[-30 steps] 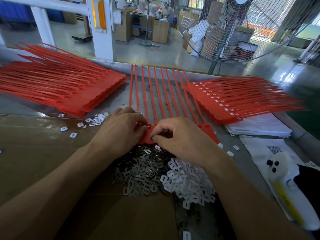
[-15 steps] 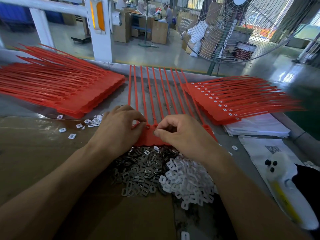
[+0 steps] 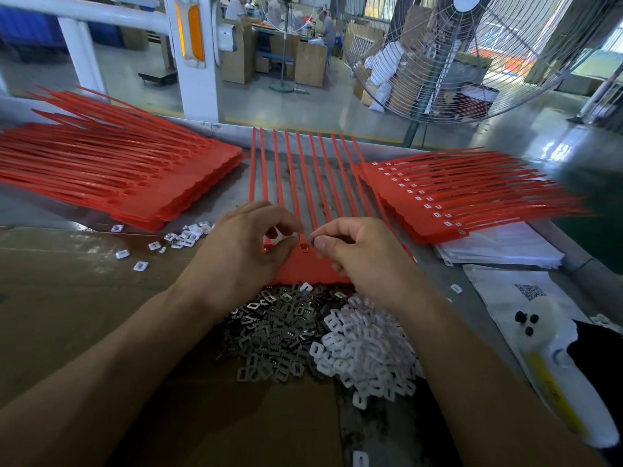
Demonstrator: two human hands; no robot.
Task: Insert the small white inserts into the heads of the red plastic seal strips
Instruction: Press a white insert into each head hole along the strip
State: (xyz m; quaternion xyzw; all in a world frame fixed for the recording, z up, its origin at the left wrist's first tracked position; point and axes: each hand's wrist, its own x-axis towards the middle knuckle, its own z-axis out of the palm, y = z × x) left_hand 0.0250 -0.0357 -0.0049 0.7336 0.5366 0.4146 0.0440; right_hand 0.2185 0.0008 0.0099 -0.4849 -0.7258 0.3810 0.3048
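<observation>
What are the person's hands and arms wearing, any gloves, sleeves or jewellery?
Nothing that shows. The left hand and right hand are bare, without gloves, and no ring is visible. Both forearms are uncovered right down to the bottom of the picture, with no sleeve, watch or wristband in sight. The fingernails are short and plain.

Strip sheet (image 3: 305,197) mid-bench, tails to far edge. Strip stacks: one (image 3: 111,173) at far-left, one (image 3: 448,193) at far-right, partly on paper pile (image 3: 499,246). Near edge, on cardboard (image 3: 67,298): metal clips (image 3: 273,335) left of inserts (image 3: 367,352). Hands (image 3: 242,251) (image 3: 364,254) on sheet heads.
</observation>
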